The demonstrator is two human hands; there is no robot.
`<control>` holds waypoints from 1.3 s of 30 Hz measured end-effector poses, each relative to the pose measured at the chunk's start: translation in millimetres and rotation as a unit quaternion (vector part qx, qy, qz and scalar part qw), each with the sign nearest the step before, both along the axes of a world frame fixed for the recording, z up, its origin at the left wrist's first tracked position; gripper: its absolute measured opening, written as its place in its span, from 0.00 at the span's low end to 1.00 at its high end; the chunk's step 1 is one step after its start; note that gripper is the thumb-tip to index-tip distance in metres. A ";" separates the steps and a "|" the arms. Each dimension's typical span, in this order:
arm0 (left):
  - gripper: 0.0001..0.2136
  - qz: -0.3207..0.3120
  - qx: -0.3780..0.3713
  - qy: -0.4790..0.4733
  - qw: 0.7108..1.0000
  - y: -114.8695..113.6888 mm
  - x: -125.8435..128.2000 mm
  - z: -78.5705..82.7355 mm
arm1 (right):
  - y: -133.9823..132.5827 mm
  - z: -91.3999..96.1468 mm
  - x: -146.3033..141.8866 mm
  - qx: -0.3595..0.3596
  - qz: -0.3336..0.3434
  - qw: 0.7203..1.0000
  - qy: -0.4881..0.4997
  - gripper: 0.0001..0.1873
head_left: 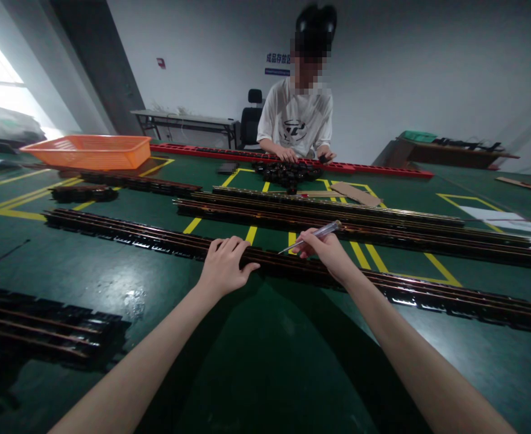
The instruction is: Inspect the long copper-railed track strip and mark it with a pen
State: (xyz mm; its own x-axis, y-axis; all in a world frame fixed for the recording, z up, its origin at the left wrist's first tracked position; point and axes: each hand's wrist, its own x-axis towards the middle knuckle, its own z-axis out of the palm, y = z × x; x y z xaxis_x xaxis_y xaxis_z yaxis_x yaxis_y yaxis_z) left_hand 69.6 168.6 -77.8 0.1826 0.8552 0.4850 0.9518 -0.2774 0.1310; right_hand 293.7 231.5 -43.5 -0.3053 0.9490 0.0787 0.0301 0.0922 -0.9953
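A long dark rail assembly [125,235] with copper strips lies across the green floor in front of me. My left hand [224,265] rests on top of it, fingers curled over its far edge, gripping it. My right hand [326,253] pinches a thin clear-handled screwdriver [313,235], its metal tip pointing left and down onto the rail just right of my left hand.
More long rails [337,214] lie parallel behind. A shorter rail bundle [43,331] sits near left. An orange basket [91,150] stands far left. Opposite, a person in a white shirt [296,120] handles small black parts [287,172] beside a red rail [383,169]. Cardboard [355,193] lies nearby.
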 end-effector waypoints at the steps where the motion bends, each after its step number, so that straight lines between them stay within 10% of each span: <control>1: 0.16 -0.003 0.000 0.001 1.000 0.1 -0.4 -0.2 | 0.2 -0.5 0.2 -0.001 0.000 1.000 -0.001 0.16; 13: 0.20 -0.081 -0.011 0.033 0.996 -2.8 7.6 2.6 | 5.5 -6.6 -1.9 -0.011 -0.012 0.999 0.030 0.14; 30: 0.20 0.122 0.019 -0.074 0.990 13.1 46.4 5.8 | 4.8 -6.4 -2.2 -0.014 -0.015 0.999 0.048 0.13; 39: 0.21 0.133 0.005 -0.079 0.988 12.9 47.5 7.4 | 2.9 -3.8 1.0 -0.023 -0.028 0.997 0.070 0.12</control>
